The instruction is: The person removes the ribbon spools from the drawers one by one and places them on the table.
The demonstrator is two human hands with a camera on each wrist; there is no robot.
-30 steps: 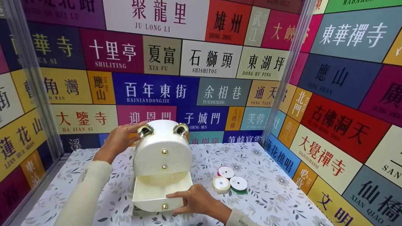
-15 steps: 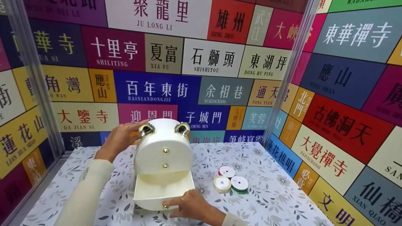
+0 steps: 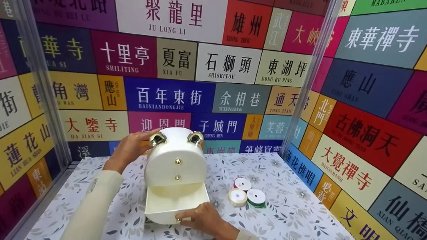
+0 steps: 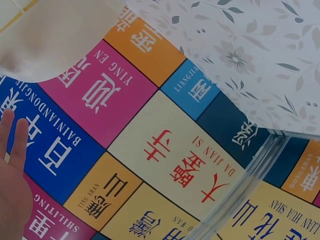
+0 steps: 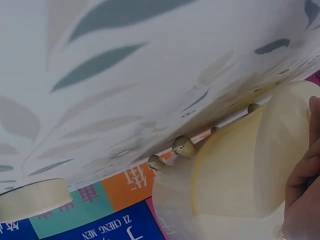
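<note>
A white rounded drawer box (image 3: 176, 168) with gold knobs and two gold ear-like rings on top stands on the table. Its bottom drawer (image 3: 176, 200) is pulled out, and nothing shows inside. My left hand (image 3: 129, 148) touches the upper left of the box beside one ring, its fingers extended; part of the hand (image 4: 14, 192) also appears in the left wrist view. At the drawer front, my right hand (image 3: 204, 216) pinches the gold knob (image 3: 179, 220) between thumb and index finger. The right wrist view shows the box (image 5: 230, 175) from its side, knob hidden.
Right of the box lie three ribbon spools: cream (image 3: 238, 197), green (image 3: 256, 197) and red (image 3: 242, 183). A leaf-patterned cloth (image 3: 287, 213) covers the table. Panels with coloured signs (image 3: 168, 95) enclose the back and sides.
My right hand has gone from the drawer's front rim down to its knob, and the fingers have closed on it. The left hand stays by the ring; the drawer looks equally far out.
</note>
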